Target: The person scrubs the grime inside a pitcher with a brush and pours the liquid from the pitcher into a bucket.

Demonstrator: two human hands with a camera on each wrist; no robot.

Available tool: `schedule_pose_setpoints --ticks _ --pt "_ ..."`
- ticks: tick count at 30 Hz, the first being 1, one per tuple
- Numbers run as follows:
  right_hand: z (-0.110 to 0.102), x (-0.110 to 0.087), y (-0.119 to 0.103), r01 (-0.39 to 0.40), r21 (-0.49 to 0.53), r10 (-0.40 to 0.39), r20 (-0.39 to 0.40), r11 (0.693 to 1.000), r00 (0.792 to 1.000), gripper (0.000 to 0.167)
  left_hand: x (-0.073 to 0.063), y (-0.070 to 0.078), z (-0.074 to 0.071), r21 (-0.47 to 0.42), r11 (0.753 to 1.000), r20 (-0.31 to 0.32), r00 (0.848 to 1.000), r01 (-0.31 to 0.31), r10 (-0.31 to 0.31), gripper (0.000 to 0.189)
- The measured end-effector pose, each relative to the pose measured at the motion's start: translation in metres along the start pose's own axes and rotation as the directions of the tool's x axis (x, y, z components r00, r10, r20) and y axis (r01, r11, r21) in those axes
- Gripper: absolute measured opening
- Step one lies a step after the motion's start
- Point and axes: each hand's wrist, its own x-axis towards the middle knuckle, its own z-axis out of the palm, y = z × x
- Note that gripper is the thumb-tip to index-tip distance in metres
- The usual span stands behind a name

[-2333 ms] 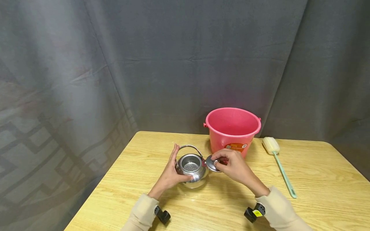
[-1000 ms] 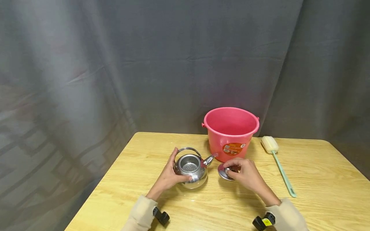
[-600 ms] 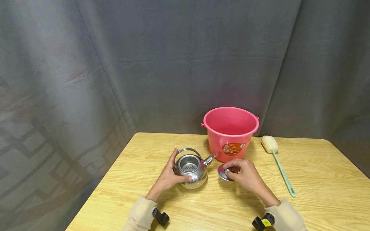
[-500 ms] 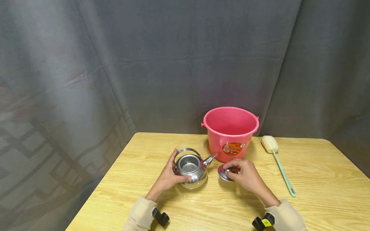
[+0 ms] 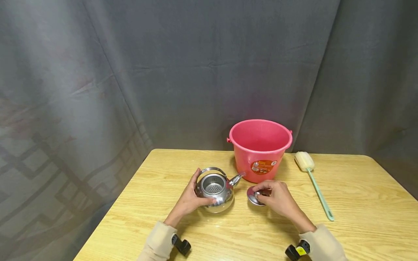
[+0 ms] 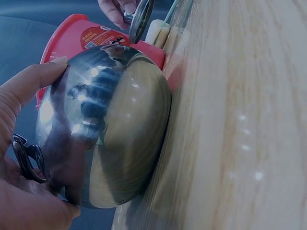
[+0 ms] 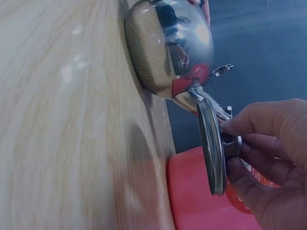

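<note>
The left hand (image 5: 188,200) grips a round, shiny steel teapot (image 5: 223,198), upright on the pale wooden bench (image 5: 225,235). The right hand (image 5: 277,197) pinches the domed steel lid (image 5: 251,197) by its knob (image 7: 234,145) — now drawn away from the tapered steel spout (image 5: 235,180) — so the pot stands open between the hands.

Wood-grain table (image 5: 369,195) here: pink bucket (image 5: 257,156) up towards the far edge, steel teapot (image 5: 223,198) nearer the left edge, sponge brush (image 5: 315,185) lying towards the far right corner!

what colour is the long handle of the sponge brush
The handle is pale green, best seen in the head view.
</note>
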Motion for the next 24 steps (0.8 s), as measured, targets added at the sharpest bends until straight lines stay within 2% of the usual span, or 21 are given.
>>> schedule_pose_setpoints --ticks 24 --pt "0.0028 -0.0008 0.0089 -0.074 0.002 0.074 0.045 0.997 0.996 0.017 -0.0003 0.0022 0.0001 0.008 1.000 -0.011 1.000 0.029 -0.029 0.116"
